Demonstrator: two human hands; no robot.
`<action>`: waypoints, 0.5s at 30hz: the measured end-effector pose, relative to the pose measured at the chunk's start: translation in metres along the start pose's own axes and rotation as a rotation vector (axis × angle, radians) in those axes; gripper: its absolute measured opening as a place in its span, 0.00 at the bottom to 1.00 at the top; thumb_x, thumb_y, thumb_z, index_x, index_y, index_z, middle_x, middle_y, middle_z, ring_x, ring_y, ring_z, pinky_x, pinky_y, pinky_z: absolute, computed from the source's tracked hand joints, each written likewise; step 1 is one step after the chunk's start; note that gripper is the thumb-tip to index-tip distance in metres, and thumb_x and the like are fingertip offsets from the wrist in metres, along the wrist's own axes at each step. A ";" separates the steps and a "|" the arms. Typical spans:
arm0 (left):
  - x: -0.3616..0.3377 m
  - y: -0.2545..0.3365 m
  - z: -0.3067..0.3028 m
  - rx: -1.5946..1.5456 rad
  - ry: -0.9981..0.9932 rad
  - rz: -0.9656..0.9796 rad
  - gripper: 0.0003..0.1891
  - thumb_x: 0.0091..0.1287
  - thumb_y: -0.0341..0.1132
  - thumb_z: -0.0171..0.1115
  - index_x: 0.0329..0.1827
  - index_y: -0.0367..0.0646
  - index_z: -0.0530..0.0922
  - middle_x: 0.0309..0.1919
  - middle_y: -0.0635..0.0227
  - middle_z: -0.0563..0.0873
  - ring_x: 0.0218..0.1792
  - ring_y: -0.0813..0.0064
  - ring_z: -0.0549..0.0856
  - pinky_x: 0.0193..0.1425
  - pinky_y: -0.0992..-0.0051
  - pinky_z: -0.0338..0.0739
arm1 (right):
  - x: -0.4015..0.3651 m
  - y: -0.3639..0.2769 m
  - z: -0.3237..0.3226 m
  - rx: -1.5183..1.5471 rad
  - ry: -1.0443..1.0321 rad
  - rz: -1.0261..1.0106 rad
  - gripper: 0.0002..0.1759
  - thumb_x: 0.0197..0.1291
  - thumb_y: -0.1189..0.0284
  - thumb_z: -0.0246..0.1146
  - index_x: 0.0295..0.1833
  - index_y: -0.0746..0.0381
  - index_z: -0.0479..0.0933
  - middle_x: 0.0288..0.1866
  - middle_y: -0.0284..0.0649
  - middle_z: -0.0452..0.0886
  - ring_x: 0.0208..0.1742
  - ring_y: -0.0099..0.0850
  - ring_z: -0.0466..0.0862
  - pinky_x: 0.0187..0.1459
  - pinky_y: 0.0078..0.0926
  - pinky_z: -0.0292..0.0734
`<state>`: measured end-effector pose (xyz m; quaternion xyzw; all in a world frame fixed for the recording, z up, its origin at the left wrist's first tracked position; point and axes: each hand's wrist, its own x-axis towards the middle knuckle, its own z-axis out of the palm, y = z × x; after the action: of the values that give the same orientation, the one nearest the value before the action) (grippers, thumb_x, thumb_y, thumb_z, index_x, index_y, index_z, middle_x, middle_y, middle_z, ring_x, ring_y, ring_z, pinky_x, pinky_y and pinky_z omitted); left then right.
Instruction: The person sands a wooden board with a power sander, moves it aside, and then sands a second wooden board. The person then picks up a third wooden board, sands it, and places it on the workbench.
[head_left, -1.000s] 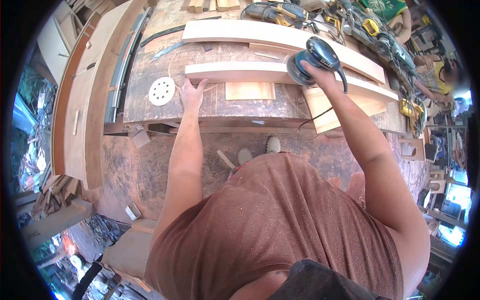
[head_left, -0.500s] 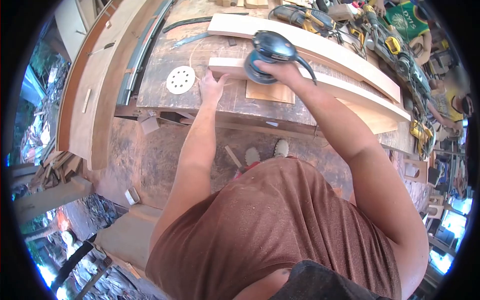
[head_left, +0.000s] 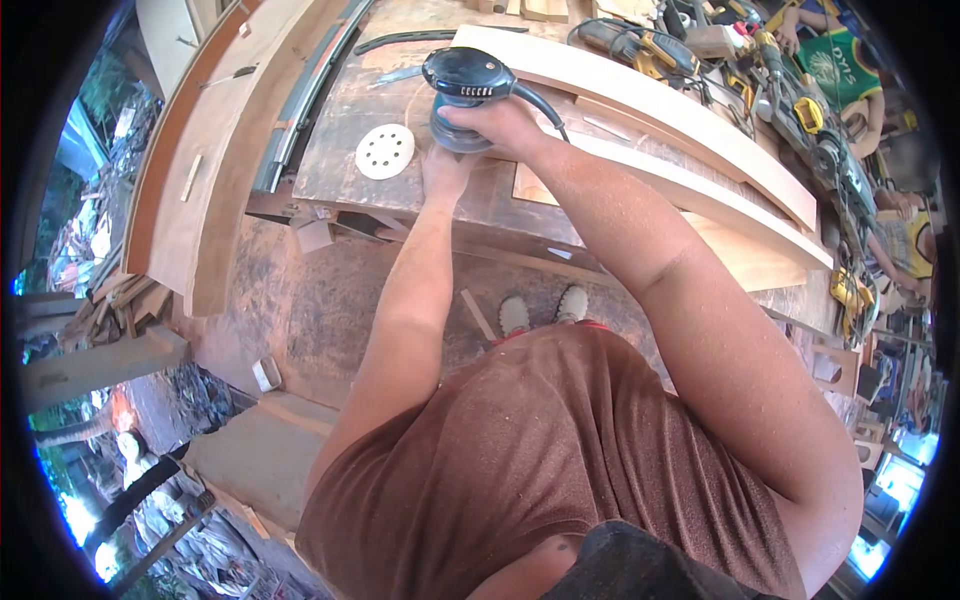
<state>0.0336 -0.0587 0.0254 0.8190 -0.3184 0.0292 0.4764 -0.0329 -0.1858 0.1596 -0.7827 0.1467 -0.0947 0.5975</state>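
Observation:
My right hand (head_left: 495,122) is wrapped round a dark round sander (head_left: 467,75), which rests over the left end of a long, curved pale board (head_left: 650,172). Just below the sander, my left hand (head_left: 445,172) is at that same board end; its fingertips are hidden under the sander. A second curved board (head_left: 640,95) lies behind the first. To the left of my left hand, a white sanding disc with several holes (head_left: 385,151) lies flat on the worn workbench (head_left: 330,165).
Power tools, among them a yellow and black one (head_left: 665,52), crowd the bench's back right. Two people (head_left: 835,65) (head_left: 905,245) are at the far right. Long boards (head_left: 215,170) stand at the left. Below the bench, my shoes show on the floor.
The sander and my right hand have moved left along the board to its end, now covering the fingers of my left hand. The whole view has shifted slightly.

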 end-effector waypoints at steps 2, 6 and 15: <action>0.000 -0.004 0.003 -0.006 -0.012 -0.009 0.29 0.59 0.48 0.76 0.57 0.37 0.81 0.47 0.48 0.89 0.53 0.46 0.87 0.56 0.54 0.78 | -0.002 0.008 -0.004 -0.053 0.024 0.000 0.30 0.56 0.57 0.78 0.59 0.64 0.83 0.54 0.43 0.88 0.54 0.28 0.87 0.57 0.27 0.82; 0.004 -0.026 0.013 0.113 -0.041 -0.086 0.37 0.59 0.53 0.75 0.63 0.34 0.76 0.50 0.44 0.88 0.56 0.43 0.84 0.63 0.52 0.73 | -0.018 0.012 -0.024 0.150 0.023 0.039 0.31 0.56 0.56 0.78 0.59 0.65 0.82 0.55 0.44 0.88 0.55 0.28 0.87 0.56 0.28 0.83; 0.002 -0.009 0.003 0.044 -0.113 -0.123 0.39 0.60 0.56 0.74 0.63 0.33 0.76 0.48 0.43 0.88 0.55 0.43 0.84 0.67 0.53 0.71 | -0.070 0.029 -0.086 -0.143 0.156 0.060 0.35 0.54 0.45 0.75 0.61 0.55 0.83 0.55 0.42 0.89 0.54 0.33 0.88 0.57 0.29 0.82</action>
<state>0.0390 -0.0585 0.0180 0.8477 -0.2930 -0.0393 0.4405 -0.1297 -0.2473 0.1567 -0.8089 0.2225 -0.1265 0.5294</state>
